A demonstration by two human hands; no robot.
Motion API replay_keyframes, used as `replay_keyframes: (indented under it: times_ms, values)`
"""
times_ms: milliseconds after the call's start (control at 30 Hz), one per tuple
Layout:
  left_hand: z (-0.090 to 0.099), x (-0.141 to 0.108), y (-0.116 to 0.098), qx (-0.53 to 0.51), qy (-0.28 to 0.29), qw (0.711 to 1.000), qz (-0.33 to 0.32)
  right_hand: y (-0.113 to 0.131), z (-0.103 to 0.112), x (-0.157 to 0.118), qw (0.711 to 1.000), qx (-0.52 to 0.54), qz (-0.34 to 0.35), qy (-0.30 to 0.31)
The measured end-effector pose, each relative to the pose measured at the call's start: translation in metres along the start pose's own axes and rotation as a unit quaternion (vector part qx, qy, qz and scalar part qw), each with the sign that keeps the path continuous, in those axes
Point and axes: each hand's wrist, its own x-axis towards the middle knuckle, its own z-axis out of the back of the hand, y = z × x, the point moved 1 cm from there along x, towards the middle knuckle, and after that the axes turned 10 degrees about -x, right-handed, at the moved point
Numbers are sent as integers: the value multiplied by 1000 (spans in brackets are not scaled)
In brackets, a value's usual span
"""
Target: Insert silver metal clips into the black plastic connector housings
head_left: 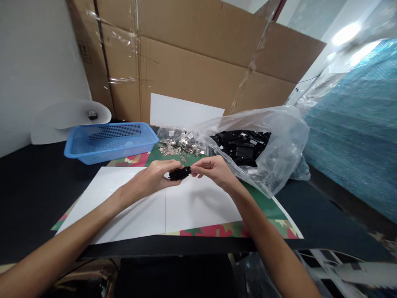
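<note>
Above the white sheets (130, 223), my left hand (158, 176) is closed around a small black plastic part (179, 174). My right hand (212, 169) pinches at the right end of that part, its thumb and fingertips pressed together. Whether a smaller piece sits between those fingertips is too small to make out. Just beyond the hands lies a pile of small shiny metal pieces (178, 148) on a green surface. A clear plastic bag (283, 136) full of black plastic parts (243, 147) lies open to the right of the pile.
A blue plastic basket (108, 155) stands at the back left, beside a rolled white sheet (71, 118). Cardboard (192, 62) walls off the back, with a white panel (186, 108) leaning on it. Blue wrapped material (356, 124) rises at the right. The black table's front edge (173, 246) runs below my forearms.
</note>
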Motion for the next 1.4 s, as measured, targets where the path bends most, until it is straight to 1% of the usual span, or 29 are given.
replay_keyframes:
  times_ms: [533,900,1400]
  values:
    - [2,1,1,1,-5,1000,-14,1,1,-1,1000,11,-4,-1]
    - [3,-1,2,-5,3,1000,-18,1,0,-1,1000,16,-11,-6]
    - [-2,-6,-4,-2,2,1000,-8,-5,-6,-2,998,40,-22,-33]
